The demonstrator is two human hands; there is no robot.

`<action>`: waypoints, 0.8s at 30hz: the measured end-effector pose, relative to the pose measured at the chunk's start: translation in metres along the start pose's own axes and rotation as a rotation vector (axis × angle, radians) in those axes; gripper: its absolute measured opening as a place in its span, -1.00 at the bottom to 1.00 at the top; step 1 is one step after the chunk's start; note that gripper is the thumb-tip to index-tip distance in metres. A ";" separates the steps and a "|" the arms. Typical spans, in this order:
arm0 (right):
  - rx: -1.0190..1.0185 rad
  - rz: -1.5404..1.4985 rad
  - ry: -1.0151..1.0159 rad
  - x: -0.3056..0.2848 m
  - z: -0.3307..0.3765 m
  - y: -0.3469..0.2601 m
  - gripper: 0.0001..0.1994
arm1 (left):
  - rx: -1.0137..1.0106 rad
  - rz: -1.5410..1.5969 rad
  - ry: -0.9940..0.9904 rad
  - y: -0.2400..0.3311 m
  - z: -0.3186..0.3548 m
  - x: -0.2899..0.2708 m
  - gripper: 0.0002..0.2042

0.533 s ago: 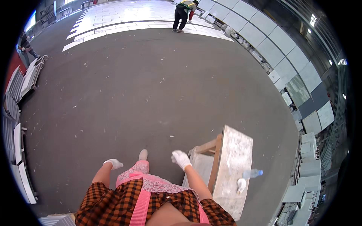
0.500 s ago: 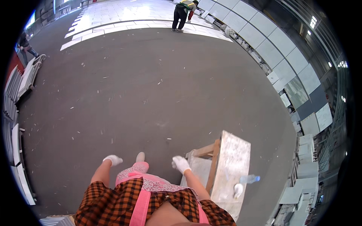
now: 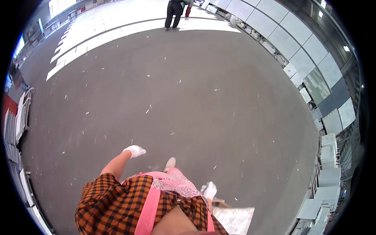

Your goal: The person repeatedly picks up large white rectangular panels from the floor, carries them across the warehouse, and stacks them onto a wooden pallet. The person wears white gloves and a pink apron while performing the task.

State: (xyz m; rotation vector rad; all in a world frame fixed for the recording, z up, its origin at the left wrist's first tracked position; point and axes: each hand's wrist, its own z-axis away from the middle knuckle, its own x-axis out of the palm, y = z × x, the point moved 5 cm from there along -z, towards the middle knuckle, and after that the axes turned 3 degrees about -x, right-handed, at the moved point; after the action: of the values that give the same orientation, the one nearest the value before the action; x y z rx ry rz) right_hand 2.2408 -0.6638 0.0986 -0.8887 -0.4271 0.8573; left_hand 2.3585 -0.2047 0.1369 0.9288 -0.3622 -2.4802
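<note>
My left hand (image 3: pixel 135 151), in a white glove, is swung out ahead of me over the grey floor. Its fingers are loosely bent and hold nothing. My right hand (image 3: pixel 208 190), gloved the same way, hangs low by my right side. It looks blurred, with fingers apart and nothing seen in them. Nearest to it is a worn wooden bench (image 3: pixel 234 220) with a pale, stained top, cut off by the lower edge. One pale shoe (image 3: pixel 169 164) steps forward below my pink apron (image 3: pixel 176 187).
Grey floor (image 3: pixel 164 98) strewn with small white scraps stretches ahead. White panels (image 3: pixel 102 29) lie in rows at the far end, where a person (image 3: pixel 173 13) stands bending. Large panels (image 3: pixel 313 70) line the right; metal racks (image 3: pixel 23 117) and another person (image 3: pixel 18 76) are left.
I have walked forward, and the bench has slid toward the lower edge; the bottle on it is out of view. My left hand has swung forward, my right hand back.
</note>
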 end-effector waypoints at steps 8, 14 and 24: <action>-0.333 0.365 -0.411 0.259 -0.205 -0.265 -0.73 | -0.201 0.317 -0.030 0.074 -0.130 -0.111 -0.48; -0.340 0.416 -0.517 0.359 -0.335 -0.366 -0.75 | -0.320 -0.092 -0.106 0.122 -0.294 -0.217 -0.50; -0.036 1.405 -0.282 0.184 -0.474 -0.253 -0.67 | 0.180 0.028 0.082 0.401 -0.521 -0.442 -0.44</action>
State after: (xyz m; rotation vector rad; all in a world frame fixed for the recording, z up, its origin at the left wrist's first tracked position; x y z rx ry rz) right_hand 2.7764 -0.8399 0.0275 -1.0605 0.0189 2.2773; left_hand 3.1338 -0.3660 0.1542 1.0852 -0.5742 -2.4054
